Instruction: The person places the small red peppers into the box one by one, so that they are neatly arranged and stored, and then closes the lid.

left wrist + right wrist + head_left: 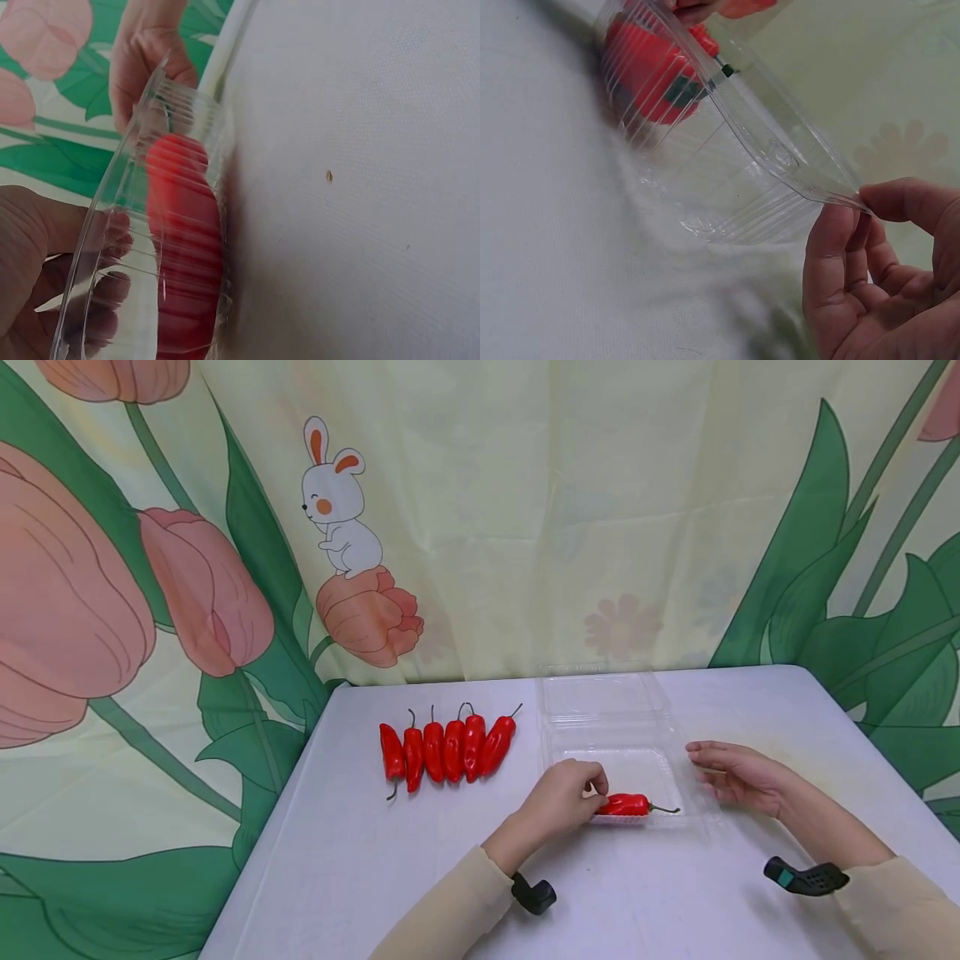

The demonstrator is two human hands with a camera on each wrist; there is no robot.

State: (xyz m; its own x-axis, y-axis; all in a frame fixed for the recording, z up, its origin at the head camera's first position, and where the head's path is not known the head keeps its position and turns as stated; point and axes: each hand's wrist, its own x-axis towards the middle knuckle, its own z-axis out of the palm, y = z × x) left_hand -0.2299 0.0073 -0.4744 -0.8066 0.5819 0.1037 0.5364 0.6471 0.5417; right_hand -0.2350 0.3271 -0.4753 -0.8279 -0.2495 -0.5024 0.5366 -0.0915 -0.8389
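A clear plastic hinged container [630,768] lies on the table with its lid [600,695] folded back. One red chili pepper [626,805] rests along the near side of its base, green stem to the right. My left hand [558,795] reaches over the near left rim. In the left wrist view its loosely bent fingers [112,289] show through the clear wall, apart from the pepper [187,247]. On the right side, my right hand [738,777] pinches the container's rim between thumb and fingers, plainest in the right wrist view [889,262].
Several red chili peppers [453,748] lie side by side in a row left of the container. A white cloth covers the table [337,860]. Behind it hangs a curtain [487,527] printed with tulips and a rabbit. Dark straps with cameras [806,877] sit at both wrists.
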